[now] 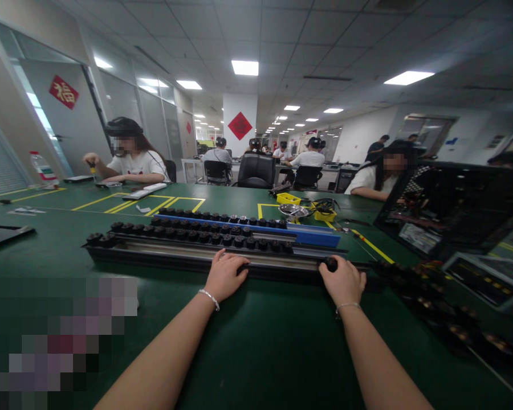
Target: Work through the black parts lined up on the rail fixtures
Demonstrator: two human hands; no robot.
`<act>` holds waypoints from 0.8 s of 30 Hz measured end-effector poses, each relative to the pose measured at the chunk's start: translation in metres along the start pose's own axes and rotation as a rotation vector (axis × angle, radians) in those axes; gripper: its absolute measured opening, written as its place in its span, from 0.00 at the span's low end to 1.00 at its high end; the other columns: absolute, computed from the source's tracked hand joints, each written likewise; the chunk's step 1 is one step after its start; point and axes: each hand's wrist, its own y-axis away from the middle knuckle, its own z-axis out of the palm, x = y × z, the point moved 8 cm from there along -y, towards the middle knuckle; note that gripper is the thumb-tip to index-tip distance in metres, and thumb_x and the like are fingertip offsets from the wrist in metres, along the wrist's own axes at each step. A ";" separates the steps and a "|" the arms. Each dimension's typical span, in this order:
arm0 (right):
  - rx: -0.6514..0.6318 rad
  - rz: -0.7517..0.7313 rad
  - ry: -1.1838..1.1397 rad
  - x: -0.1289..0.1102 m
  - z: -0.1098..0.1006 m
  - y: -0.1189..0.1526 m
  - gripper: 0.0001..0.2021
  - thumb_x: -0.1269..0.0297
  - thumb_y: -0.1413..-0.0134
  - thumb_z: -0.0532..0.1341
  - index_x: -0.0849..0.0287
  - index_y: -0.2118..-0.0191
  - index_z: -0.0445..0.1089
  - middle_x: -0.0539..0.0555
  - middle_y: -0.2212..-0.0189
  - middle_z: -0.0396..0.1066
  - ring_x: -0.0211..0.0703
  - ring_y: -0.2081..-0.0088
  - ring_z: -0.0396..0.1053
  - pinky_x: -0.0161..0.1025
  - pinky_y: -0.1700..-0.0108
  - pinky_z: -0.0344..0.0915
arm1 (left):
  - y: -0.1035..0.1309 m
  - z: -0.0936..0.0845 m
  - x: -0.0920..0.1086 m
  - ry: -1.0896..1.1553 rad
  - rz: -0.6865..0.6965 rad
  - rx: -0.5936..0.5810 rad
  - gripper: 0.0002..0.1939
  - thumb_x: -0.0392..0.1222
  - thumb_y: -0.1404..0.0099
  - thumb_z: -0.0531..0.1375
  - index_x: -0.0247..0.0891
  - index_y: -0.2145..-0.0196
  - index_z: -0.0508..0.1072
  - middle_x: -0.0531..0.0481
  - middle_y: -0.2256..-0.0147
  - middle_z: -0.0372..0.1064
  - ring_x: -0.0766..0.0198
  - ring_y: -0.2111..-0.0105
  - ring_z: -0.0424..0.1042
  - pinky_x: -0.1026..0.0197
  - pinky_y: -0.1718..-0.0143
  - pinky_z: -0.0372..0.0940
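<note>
A long black channel rail (pixel 273 263) with a pale metal strip inside lies across the bench in front of me. My left hand (pixel 225 276) rests on its near edge around the middle, fingers apart and thumb out, and appears to grip no loose part. Toward the rail's right end, my right hand (pixel 344 279) has its thumb and fingers around a small black round part (pixel 330 263), at the channel. Two similar round parts (pixel 108 240) sit at the rail's left end. Just behind are another black rail (pixel 316 251) and a blue rail (pixel 314 235), with rows of these parts along them.
More dark parts (pixel 436 302) and cables lie in a band at right, beside an open computer case (pixel 453 210) and a grey metal box (pixel 491 282). Farther back are a metal bowl (pixel 293 211) and a yellow bin (pixel 288 198). Co-workers sit across the bench.
</note>
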 end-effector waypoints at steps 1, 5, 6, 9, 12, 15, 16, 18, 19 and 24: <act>0.001 -0.001 -0.001 0.000 0.000 0.000 0.22 0.54 0.51 0.51 0.58 0.52 0.65 0.59 0.52 0.67 0.52 0.47 0.57 0.56 0.42 0.41 | 0.000 0.000 0.000 0.000 -0.001 0.000 0.09 0.44 0.40 0.55 0.49 0.61 0.71 0.56 0.61 0.74 0.60 0.56 0.68 0.46 0.41 0.42; 0.013 -0.004 -0.010 0.001 0.001 -0.001 0.21 0.55 0.50 0.51 0.58 0.52 0.66 0.59 0.53 0.67 0.52 0.47 0.58 0.56 0.42 0.41 | 0.000 0.000 0.001 0.002 -0.003 -0.006 0.10 0.44 0.39 0.55 0.49 0.61 0.71 0.56 0.60 0.74 0.61 0.56 0.68 0.46 0.41 0.42; 0.024 -0.001 -0.016 0.002 0.001 -0.001 0.21 0.55 0.50 0.51 0.58 0.53 0.66 0.59 0.53 0.67 0.52 0.47 0.58 0.56 0.42 0.42 | 0.000 0.000 0.001 0.002 -0.003 -0.007 0.10 0.44 0.40 0.55 0.49 0.61 0.71 0.56 0.60 0.74 0.61 0.56 0.68 0.46 0.41 0.42; 0.072 0.003 -0.041 0.004 -0.001 -0.002 0.20 0.56 0.51 0.52 0.58 0.54 0.66 0.58 0.56 0.68 0.51 0.50 0.60 0.55 0.43 0.44 | 0.000 0.000 0.001 -0.002 -0.008 -0.003 0.09 0.43 0.40 0.55 0.48 0.61 0.72 0.56 0.61 0.75 0.61 0.56 0.68 0.46 0.41 0.42; 0.102 -0.001 -0.058 0.006 -0.002 -0.002 0.20 0.57 0.52 0.52 0.59 0.55 0.66 0.57 0.58 0.68 0.50 0.51 0.61 0.54 0.43 0.45 | 0.000 0.000 0.000 0.000 -0.006 0.009 0.09 0.43 0.40 0.56 0.49 0.61 0.72 0.57 0.61 0.75 0.61 0.56 0.68 0.47 0.41 0.42; 0.107 0.004 -0.057 0.007 -0.003 -0.003 0.20 0.57 0.53 0.52 0.59 0.55 0.65 0.57 0.59 0.68 0.51 0.52 0.61 0.54 0.44 0.46 | 0.000 0.001 0.000 0.003 -0.001 0.013 0.09 0.43 0.40 0.56 0.49 0.61 0.72 0.57 0.61 0.74 0.61 0.56 0.68 0.46 0.41 0.41; 0.107 0.011 -0.056 0.008 -0.003 -0.003 0.20 0.57 0.53 0.52 0.59 0.55 0.66 0.57 0.59 0.68 0.51 0.52 0.61 0.54 0.44 0.46 | 0.000 0.001 0.000 0.003 0.000 0.013 0.09 0.43 0.40 0.56 0.49 0.61 0.72 0.57 0.61 0.75 0.61 0.57 0.68 0.46 0.41 0.41; 0.104 0.027 -0.054 0.011 -0.004 -0.004 0.19 0.57 0.53 0.52 0.58 0.55 0.66 0.57 0.59 0.68 0.52 0.52 0.62 0.54 0.44 0.46 | 0.000 0.000 0.000 0.002 0.002 0.013 0.09 0.43 0.40 0.56 0.49 0.61 0.72 0.57 0.61 0.75 0.61 0.57 0.68 0.47 0.41 0.41; 0.103 0.034 -0.054 0.011 -0.004 -0.004 0.19 0.57 0.53 0.52 0.58 0.55 0.66 0.57 0.59 0.68 0.52 0.52 0.62 0.54 0.44 0.46 | 0.000 0.000 0.000 0.001 0.002 0.014 0.09 0.43 0.40 0.55 0.49 0.61 0.72 0.57 0.61 0.75 0.61 0.57 0.68 0.47 0.41 0.41; 0.099 0.050 -0.059 0.013 -0.004 -0.004 0.19 0.57 0.53 0.52 0.57 0.55 0.65 0.57 0.58 0.68 0.52 0.51 0.61 0.54 0.43 0.45 | 0.000 -0.002 0.002 -0.001 -0.001 0.013 0.09 0.42 0.40 0.56 0.48 0.61 0.71 0.57 0.62 0.75 0.62 0.57 0.68 0.47 0.41 0.42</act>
